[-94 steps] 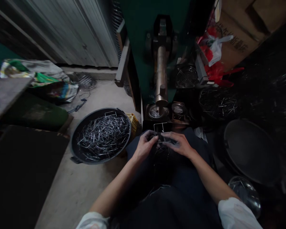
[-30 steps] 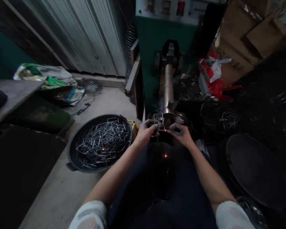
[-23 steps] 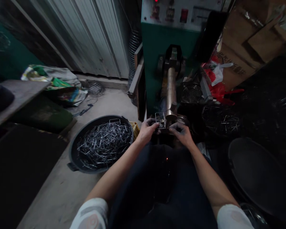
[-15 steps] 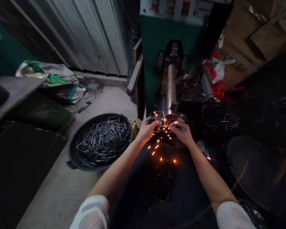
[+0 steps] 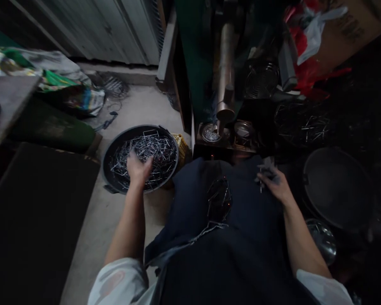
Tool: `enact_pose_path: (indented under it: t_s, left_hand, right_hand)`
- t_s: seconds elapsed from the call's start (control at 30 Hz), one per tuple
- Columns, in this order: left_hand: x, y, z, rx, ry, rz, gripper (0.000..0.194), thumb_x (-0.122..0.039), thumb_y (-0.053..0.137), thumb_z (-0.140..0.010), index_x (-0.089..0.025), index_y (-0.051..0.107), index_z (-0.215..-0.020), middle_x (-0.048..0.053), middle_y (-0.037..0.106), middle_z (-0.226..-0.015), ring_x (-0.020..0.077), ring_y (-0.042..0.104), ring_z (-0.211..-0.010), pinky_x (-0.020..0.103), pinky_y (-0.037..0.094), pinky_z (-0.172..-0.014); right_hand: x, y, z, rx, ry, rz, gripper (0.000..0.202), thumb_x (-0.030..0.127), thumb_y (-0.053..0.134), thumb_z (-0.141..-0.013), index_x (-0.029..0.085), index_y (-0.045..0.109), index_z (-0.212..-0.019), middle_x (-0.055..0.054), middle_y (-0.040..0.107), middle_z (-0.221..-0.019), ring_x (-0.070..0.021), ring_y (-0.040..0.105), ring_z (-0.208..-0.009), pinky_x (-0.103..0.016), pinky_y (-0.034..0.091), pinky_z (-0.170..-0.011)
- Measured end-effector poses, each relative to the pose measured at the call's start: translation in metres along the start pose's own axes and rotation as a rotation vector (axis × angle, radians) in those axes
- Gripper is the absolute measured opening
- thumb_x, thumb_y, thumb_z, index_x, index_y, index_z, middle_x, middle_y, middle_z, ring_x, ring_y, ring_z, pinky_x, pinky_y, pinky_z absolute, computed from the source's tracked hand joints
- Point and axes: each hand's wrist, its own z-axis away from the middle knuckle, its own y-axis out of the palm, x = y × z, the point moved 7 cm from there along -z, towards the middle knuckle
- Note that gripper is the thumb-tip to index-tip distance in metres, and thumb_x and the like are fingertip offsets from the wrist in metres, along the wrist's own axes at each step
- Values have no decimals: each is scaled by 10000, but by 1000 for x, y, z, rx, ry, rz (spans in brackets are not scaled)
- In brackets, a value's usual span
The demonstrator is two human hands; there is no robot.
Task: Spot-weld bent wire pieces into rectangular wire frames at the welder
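Observation:
My left hand (image 5: 139, 168) is over the black basin (image 5: 106, 169) of loose bent metal wire pieces (image 5: 157, 150), thumb spread away from blurred fingers that reach down at the heap. Out to the right, my right hand (image 5: 274, 181) pinches a short thin wire piece (image 5: 260, 182), upright at the fingertips; the rest of what it may hold is dark. Between the hands, several bent wire pieces (image 5: 220, 199) lie on the dark apron (image 5: 190, 199) over my lap. Ahead stands the welding machine's thick metal arm (image 5: 226, 80), its pointed tip (image 5: 220, 127) above small metal bits.
A yellow crate (image 5: 181, 146) is beside the basin. Right of the machine are more wire pieces (image 5: 314, 127), a dark round tub (image 5: 336, 186), a shiny bowl (image 5: 322, 241) and red plastic bags (image 5: 311, 84). A dark board (image 5: 41, 220) lies at left.
Both hands have left the welding tip: the left went to the basin, the right moved outward and down. The bright spark shower has died to a few red specks. The view has tilted downward.

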Motion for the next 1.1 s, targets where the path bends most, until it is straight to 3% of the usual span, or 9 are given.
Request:
enact_pose_path:
  t_s: [0.07, 0.1, 0.23, 0.33, 0.4, 0.5, 0.67, 0.83, 1.1]
  left_hand:
    - [-20, 9, 23, 25, 222, -156, 358, -287, 695, -771, -138, 629, -1089, 172, 629, -1172, 351, 547, -1160, 514, 416, -1039]
    - [-37, 25, 42, 99, 372, -226, 302, -312, 638, -840, -146, 635, -1093, 163, 633, -1150, 336, 553, -1134, 497, 425, -1019]
    - [-101, 129, 157, 687, 967, -418, 172, -263, 525, -936, -179, 666, -989, 126, 640, -1031, 276, 557, -1020, 388, 461, -866]
    - [-115, 185, 218, 943, 1242, -574, 191, -142, 490, -922, -147, 665, -999, 146, 638, -1031, 284, 558, -1026, 380, 445, -795]
    - [-113, 202, 233, 1004, 1300, -642, 220, -121, 467, -933, -125, 658, -1042, 155, 640, -1024, 285, 576, -1000, 378, 439, -753]
    - [-103, 197, 240, 1028, 1329, -673, 220, -141, 456, -959, -127, 657, -1045, 149, 641, -966, 268, 602, -911, 363, 432, -695]
    - [-91, 148, 238, 1040, 1212, -777, 235, -150, 439, -977, -148, 673, -993, 140, 628, -960, 241, 613, -853, 312, 415, -612]
    - [-106, 109, 224, 1035, 1108, -768, 200, -170, 490, -942, -169, 684, -894, 144, 605, -1051, 267, 588, -968, 289, 427, -588]
    - [-106, 88, 188, 1000, 811, -625, 246, -276, 504, -935, -195, 700, -811, 68, 628, -856, 183, 602, -711, 284, 388, -581]
  right_hand:
    - [-7, -2, 3, -121, -19, 0, 456, 512, 739, -834, 199, 570, -1120, -1, 675, -656, -165, 603, -511, -254, 452, -495]
    - [-7, -2, 3, -181, -51, 20, 422, 502, 736, -837, 210, 559, -1086, 15, 656, -644, -164, 609, -522, -251, 451, -509]
    - [-1, 8, -1, -251, -190, 173, 282, 470, 681, -874, 221, 556, -923, 17, 626, -714, -156, 621, -585, -264, 476, -590]
    - [4, 12, 2, -235, -247, 262, 240, 450, 646, -894, 215, 595, -902, -6, 641, -775, -163, 620, -661, -269, 483, -633]
    - [7, 14, 8, -199, -254, 335, 217, 428, 640, -897, 215, 638, -934, -15, 661, -795, -163, 602, -652, -270, 474, -619]
    - [10, 16, 15, -137, -264, 409, 235, 399, 652, -896, 226, 683, -1051, -32, 706, -879, -176, 623, -680, -296, 499, -649]
    - [15, 14, 15, -116, -368, 364, 362, 395, 679, -893, 244, 663, -1221, -69, 695, -1104, -242, 672, -956, -390, 533, -878]
    - [15, 15, 14, -109, -384, 381, 577, 460, 749, -838, 251, 600, -1355, -99, 634, -1198, -290, 628, -1089, -460, 522, -963]
    - [21, 19, 18, -72, -396, 361, 620, 431, 755, -848, 268, 557, -1413, -94, 609, -1262, -284, 607, -1144, -448, 497, -1013]
